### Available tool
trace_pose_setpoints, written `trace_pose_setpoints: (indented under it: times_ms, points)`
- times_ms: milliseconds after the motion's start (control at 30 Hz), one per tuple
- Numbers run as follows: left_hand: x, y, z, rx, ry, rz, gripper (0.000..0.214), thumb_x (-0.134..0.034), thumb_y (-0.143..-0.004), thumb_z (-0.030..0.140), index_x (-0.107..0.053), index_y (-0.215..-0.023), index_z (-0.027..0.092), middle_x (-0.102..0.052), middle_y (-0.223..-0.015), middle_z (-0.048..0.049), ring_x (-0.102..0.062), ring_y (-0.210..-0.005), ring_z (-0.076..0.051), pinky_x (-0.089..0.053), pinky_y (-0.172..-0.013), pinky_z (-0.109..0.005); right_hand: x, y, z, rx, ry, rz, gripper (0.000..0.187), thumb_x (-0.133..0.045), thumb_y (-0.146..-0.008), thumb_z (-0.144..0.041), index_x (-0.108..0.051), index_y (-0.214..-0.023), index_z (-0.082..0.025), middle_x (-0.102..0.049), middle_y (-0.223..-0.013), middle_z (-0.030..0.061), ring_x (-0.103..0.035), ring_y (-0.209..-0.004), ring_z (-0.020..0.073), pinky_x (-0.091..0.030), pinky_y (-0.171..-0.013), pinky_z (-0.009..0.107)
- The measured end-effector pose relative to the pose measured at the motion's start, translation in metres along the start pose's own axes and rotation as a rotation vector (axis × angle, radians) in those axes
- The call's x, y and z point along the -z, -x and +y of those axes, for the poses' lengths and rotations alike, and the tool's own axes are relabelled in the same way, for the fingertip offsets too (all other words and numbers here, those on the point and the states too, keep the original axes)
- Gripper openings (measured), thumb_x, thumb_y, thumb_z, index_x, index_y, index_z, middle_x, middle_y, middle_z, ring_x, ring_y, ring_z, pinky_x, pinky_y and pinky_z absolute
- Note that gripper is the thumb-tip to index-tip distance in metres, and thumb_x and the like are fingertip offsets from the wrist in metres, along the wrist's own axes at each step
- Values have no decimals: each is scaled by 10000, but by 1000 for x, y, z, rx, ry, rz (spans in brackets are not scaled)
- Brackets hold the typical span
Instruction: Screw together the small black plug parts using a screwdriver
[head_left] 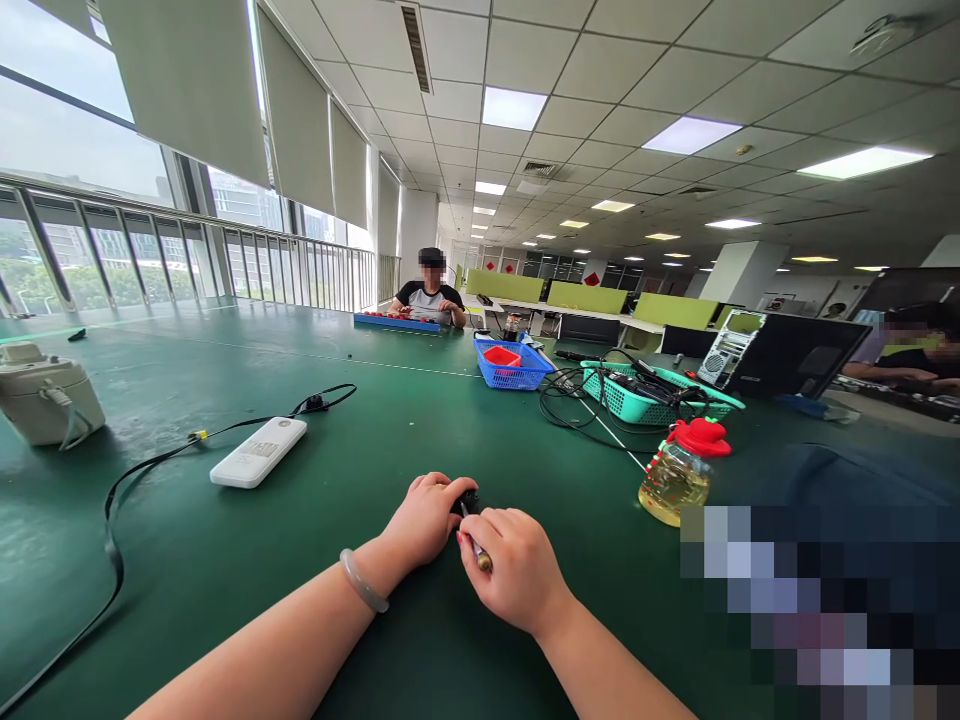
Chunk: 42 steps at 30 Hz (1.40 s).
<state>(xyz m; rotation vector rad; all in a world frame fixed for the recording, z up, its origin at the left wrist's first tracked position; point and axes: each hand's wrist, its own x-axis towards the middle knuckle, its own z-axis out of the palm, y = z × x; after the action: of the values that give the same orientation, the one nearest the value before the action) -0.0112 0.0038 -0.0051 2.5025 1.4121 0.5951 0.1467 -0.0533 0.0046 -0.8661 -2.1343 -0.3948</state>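
Observation:
Just ahead of me on the green table, my left hand (426, 518) is closed around a small black part (469, 499), mostly hidden by the fingers and too small to name. A grey bangle (364, 581) circles the left wrist. My right hand (514, 565) grips a slim screwdriver (478, 552) with a brass-coloured end. Its handle end points back toward me, and its tip reaches the black part beside the left thumb. The contact point itself is too small to make out. Both hands rest close together, low over the table.
A white power bank (259, 452) and a black cable (112, 530) lie to the left. On the right stands a red-lidded bottle (679, 480). Behind it are a teal basket (626, 396) of cables and a blue basket (517, 374). A person (429, 295) sits across the table.

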Motion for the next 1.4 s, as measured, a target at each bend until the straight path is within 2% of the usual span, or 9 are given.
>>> trace_pose_setpoints:
  times_ms: [267,533,833,967,1067,1167,1300,1400]
  points:
    - [2,3,3,-63,-110,-17,495,-521,-815,189,-494,-1305,256,-719,-945,-46,-497,-1184,-266,-324,-1036,-420,-3,0,1,0,17,8,180,-465,-895,-163,-569,-751,-186,-552,-633,4,-459,-559,136,-271,-576,287]
    - [0,2,-1,-102,-160,-16,515,-513,-839,192,-456,-1348,244,-717,-931,-58,-512,-1159,-260,-322,-1027,-408,-3,1,2,-1,33,5,182,-469,-895,-166,-573,-747,-184,-546,-623,2,-455,-552,137,-271,-572,291]
    - [-1,1,-2,-73,-144,-18,596,-484,-878,182,-346,-1456,226,-712,-956,-71,-523,-1147,-257,-333,-1025,-407,-2,2,5,-51,49,20,205,-461,-900,-171,-590,-741,-183,-573,-631,5,-478,-557,138,-290,-582,284]
    - [-3,0,-5,-63,-124,-20,607,-500,-884,194,-333,-1464,259,-705,-1050,-61,-526,-1151,-248,-342,-1025,-406,0,3,11,-107,49,42,210,-458,-897,-168,-593,-738,-186,-577,-617,-1,-490,-545,133,-297,-578,272]
    - [-4,0,-7,-63,-114,-27,610,-525,-882,200,-340,-1459,273,-689,-1120,-59,-523,-1165,-247,-341,-1036,-412,1,4,17,-170,52,57,222,-455,-897,-182,-579,-714,-190,-573,-606,-3,-490,-534,128,-305,-567,261]
    - [-3,1,-6,-52,-110,-32,602,-539,-880,196,-358,-1449,270,-685,-1136,-62,-522,-1175,-252,-347,-1043,-416,3,5,23,-298,18,77,236,-447,-905,-219,-573,-707,-194,-563,-594,-9,-474,-509,118,-310,-545,244]
    - [-1,0,-6,-15,-96,-39,570,-567,-866,226,-410,-1413,241,-679,-1149,-76,-512,-1199,-265,-352,-1053,-425,7,4,30,-555,-117,134,294,-442,-922,-333,-550,-682,-203,-489,-532,-31,-427,-472,110,-309,-500,224]
    - [-1,0,-8,21,-52,-55,505,-602,-843,249,-496,-1336,231,-666,-1176,-81,-511,-1204,-268,-365,-1055,-423,9,4,34,-656,-281,135,336,-431,-918,-408,-539,-673,-204,-442,-511,-39,-400,-465,111,-309,-478,221]
